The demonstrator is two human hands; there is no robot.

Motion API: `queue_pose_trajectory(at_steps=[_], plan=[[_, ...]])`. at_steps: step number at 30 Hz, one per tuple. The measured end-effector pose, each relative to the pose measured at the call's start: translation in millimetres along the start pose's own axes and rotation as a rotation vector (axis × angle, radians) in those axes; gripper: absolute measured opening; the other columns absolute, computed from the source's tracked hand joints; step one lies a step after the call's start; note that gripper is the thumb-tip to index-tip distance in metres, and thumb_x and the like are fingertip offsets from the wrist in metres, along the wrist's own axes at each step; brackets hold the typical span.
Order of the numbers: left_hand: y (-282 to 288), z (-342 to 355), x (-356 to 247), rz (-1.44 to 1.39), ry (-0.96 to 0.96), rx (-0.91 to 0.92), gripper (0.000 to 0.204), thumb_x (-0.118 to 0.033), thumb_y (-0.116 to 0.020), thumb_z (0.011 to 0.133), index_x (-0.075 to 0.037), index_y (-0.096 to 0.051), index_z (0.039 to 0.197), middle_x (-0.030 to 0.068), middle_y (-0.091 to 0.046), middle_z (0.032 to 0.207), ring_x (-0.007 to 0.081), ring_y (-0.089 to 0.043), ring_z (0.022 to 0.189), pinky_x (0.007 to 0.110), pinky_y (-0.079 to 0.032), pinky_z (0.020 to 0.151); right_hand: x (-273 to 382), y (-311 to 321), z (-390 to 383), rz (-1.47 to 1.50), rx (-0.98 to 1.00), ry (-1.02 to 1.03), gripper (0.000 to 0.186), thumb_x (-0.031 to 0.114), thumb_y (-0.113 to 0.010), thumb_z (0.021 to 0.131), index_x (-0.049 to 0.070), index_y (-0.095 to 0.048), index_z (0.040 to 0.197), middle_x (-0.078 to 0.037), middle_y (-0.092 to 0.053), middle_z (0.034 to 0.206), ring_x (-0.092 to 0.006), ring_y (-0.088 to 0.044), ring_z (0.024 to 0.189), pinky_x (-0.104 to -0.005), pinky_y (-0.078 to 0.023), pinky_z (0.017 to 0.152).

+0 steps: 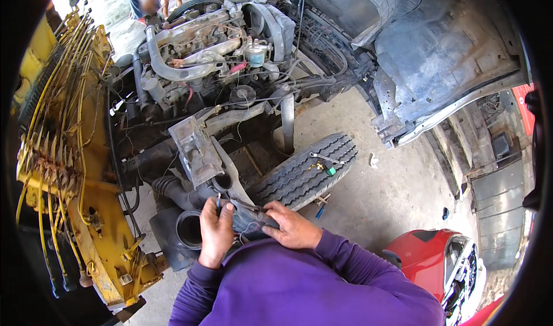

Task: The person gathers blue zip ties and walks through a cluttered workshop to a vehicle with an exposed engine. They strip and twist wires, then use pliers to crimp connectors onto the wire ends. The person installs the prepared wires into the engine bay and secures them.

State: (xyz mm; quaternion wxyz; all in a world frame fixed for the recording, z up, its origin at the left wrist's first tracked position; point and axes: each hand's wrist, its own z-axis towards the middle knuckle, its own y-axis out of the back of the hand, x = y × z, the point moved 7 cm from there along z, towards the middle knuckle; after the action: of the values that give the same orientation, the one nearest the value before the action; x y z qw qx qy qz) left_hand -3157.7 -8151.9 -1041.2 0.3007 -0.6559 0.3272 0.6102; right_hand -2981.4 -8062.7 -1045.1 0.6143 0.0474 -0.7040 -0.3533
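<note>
My L hand is pinching a slim, pale-tipped rod, fingers curled shut, while my R hand, the nearer, is gripping w/ half-curled fingers a dark, narrow, elongated piece, btwn both hands, long axis running approx. L-R.

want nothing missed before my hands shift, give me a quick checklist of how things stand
1. Left hand closed on its slim object: ok, the tip shows above the thumb.
2. Right hand holding firmly: cannot tell, what lies between its fingers is unclear.
3. Wrench kept off the floor: ok, it lies on the tyre.
4. Blue-handled tool off the floor: not ok, it lies there beside the tyre.
5. Black pipe capped: not ok, its mouth is open.
</note>
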Motion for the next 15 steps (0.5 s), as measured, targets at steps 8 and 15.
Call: queue_pose_trajectory(at_steps=[8, 15], plan=[[-3, -2, 20, 0.168, 0.004, 0.06, 0.016, -0.013, -0.058, 0.106, 0.001, -0.058, 0.097, 0.0027, -0.057, 0.073, 0.012, -0.055, 0.068, 0.029, -0.043, 0.063, -1, -8, -17, -0.114, 0.006, -0.163, 0.027, 0.023, -0.068, 0.096, -0.001, -0.062, 0.109, -0.017, -0.055, 0.114, -0.0371, -0.06, 0.102, -0.0453, -0.051, 0.091], [-4, -5, -2, 0.206, 0.11, 0.457, 0.029, -0.02, -0.05, 0.11, 0.003, -0.062, 0.097, 0.0004, -0.059, 0.077, 0.0096, -0.05, 0.07, 0.028, -0.045, 0.064, 16, 20, -17, -0.595, -0.127, -0.026, 0.026, 0.02, -0.074, 0.089, 0.003, -0.064, 0.105, -0.016, -0.055, 0.115, -0.0359, -0.059, 0.105, -0.0444, -0.051, 0.09]])
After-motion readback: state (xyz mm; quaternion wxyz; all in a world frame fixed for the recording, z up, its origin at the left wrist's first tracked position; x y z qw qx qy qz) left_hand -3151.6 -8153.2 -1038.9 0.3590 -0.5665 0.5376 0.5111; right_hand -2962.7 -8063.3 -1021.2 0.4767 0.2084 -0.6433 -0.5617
